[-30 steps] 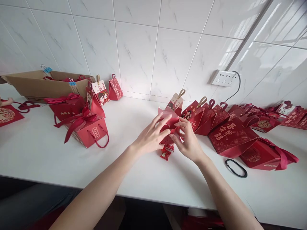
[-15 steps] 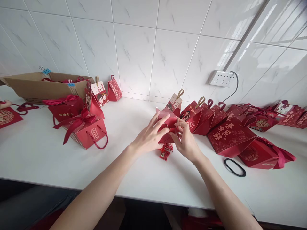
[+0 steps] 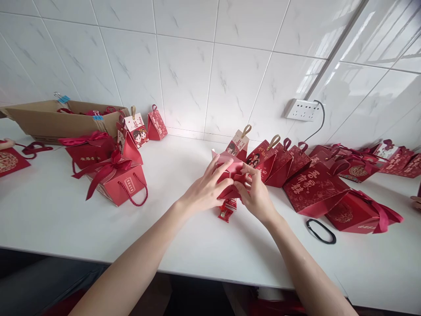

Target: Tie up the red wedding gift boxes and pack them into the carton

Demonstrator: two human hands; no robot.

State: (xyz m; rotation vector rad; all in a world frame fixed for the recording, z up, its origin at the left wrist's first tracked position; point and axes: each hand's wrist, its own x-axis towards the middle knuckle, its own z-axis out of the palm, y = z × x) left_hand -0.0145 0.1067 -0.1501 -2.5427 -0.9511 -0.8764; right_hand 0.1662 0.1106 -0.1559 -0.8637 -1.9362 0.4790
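A: Starting at the left edge, well left of the wall socket (image 3: 301,109)?
B: Another person's hand (image 3: 9,143) on a medallion-print box (image 3: 9,162). Next, a cardboard carton (image 3: 36,118) with blue clips, red ribbon stuff inside.
A: Then?
B: Left of the socket still: two bow-tied boxes (image 3: 125,184), the nearer with a rope handle; behind them a cartoon-couple box (image 3: 138,131), then a small floral box (image 3: 158,125) near the wall.
A: Left hand (image 3: 207,186)?
B: Half open, fingers spread over the side of the open red gift box (image 3: 234,166), supporting it. Box is held left of the socket and nearer the wearer, flaps up. Wrapped sweets (image 3: 225,214) lie on the white table (image 3: 98,237) just below it in view.
A: Right hand (image 3: 258,195)?
B: Fingers curled, thumb and fingertips closed on the box's right edge. Exact grip on the inner flap: cannot tell.
A: Around the socket?
B: Below it and leftward, a row of looped-handle boxes (image 3: 263,160). Nearer the wearer, right of the socket: large lettered box (image 3: 315,184), ribboned box (image 3: 355,215). Black band (image 3: 320,231) in front of them.
A: Right edge?
B: Well right of the socket, fingertips of a second bystander hand (image 3: 417,201), mostly cut off.
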